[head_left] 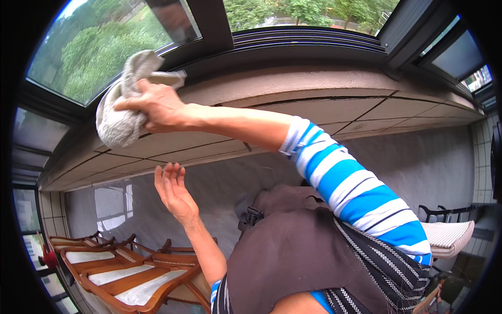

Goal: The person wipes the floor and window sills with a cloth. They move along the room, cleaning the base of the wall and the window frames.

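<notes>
A light grey towel (121, 118) hangs bunched in my right hand (162, 107), whose fingers are wrapped round it. My right arm reaches across to the upper left, and the towel is by the dark frame of the window (89, 68), over the end of the sill. Whether it touches the glass I cannot tell. Lower down, my left hand (177, 192) is raised in the air with its palm turned up and its fingers stretched out. Nothing lies in it.
A pale stone sill (314, 82) runs under the dark sliding window track (308, 42), above a tiled wall. Wooden chair-like furniture (125, 272) stands at the lower left on the grey floor (418, 157). At the right is a seat with a striped cushion (447, 238).
</notes>
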The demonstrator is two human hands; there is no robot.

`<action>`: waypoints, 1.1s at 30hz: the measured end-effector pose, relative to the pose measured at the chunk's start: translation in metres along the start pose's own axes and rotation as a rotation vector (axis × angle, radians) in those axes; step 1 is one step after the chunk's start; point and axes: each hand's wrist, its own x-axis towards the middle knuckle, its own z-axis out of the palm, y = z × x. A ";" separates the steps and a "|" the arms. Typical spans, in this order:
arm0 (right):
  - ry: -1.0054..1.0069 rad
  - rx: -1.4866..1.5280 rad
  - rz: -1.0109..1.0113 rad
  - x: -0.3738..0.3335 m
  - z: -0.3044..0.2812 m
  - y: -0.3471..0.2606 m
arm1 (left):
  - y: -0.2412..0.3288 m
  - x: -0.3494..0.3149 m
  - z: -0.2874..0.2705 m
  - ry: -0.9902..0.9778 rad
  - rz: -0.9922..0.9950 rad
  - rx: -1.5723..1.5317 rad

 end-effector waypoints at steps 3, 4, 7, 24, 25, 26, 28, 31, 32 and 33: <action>-0.358 -0.386 -0.024 0.020 0.043 0.030 | -0.016 -0.015 -0.018 0.052 -0.087 0.148; -0.508 -0.481 0.025 0.015 0.047 0.040 | -0.023 -0.018 -0.022 0.057 -0.124 0.174; -0.628 -0.541 0.156 -0.002 0.041 0.059 | -0.040 -0.017 -0.028 0.059 -0.186 0.264; -0.479 -1.511 1.417 -0.344 -0.510 -0.032 | -0.074 0.047 0.077 -0.231 0.067 0.547; -0.424 -1.502 1.541 -0.368 -0.525 -0.054 | -0.073 0.050 0.084 -0.248 0.125 0.548; -0.290 -1.520 1.635 -0.382 -0.533 -0.071 | -0.072 0.054 0.091 -0.238 0.156 0.613; -0.037 -1.528 1.502 -0.387 -0.534 -0.089 | -0.070 0.065 0.111 -0.293 0.273 0.680; 0.233 -1.401 1.099 -0.346 -0.493 -0.084 | -0.073 0.085 0.151 -0.412 0.496 0.731; 0.288 -1.372 0.817 -0.320 -0.472 -0.073 | -0.078 0.092 0.166 -0.455 0.556 0.774; 0.304 -1.287 0.669 -0.292 -0.452 -0.060 | -0.085 0.100 0.181 -0.503 0.652 0.778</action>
